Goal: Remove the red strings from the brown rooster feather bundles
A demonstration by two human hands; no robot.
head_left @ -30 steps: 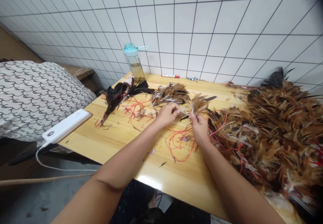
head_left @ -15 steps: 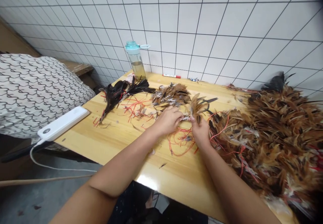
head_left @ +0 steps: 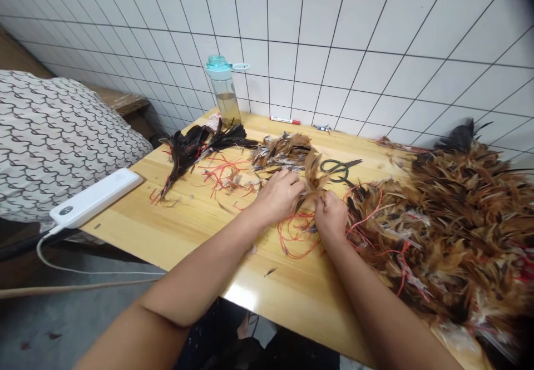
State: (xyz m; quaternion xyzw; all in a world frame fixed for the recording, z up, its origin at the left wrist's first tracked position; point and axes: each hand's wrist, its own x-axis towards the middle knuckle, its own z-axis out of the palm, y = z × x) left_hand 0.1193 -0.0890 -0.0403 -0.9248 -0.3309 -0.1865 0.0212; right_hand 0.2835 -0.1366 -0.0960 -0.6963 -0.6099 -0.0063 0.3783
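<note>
My left hand [head_left: 278, 195] and my right hand [head_left: 330, 217] meet over the wooden table [head_left: 200, 225], both closed on a small bundle of brown feathers [head_left: 312, 176] that stands up between them. Loose red strings [head_left: 294, 236] lie under and in front of my hands. Black scissors [head_left: 339, 168] lie just behind the bundle. To the right spreads a large heap of brown feathers [head_left: 454, 220], with red string tangled in it. A smaller pile of brown feathers [head_left: 283, 152] and a pile of black feathers [head_left: 196, 144] lie behind and to the left.
A clear bottle with a teal lid [head_left: 224, 90] stands by the tiled wall. A red-capped marker [head_left: 285, 120] lies at the wall. A white power bank [head_left: 94, 197] with a cable sits on the table's left corner. A patterned cushion [head_left: 54, 136] lies to the left.
My hands have dropped closer to the table and drawn together, gathering the feather bundle into a tighter bunch. The scissors behind it have come into view.
</note>
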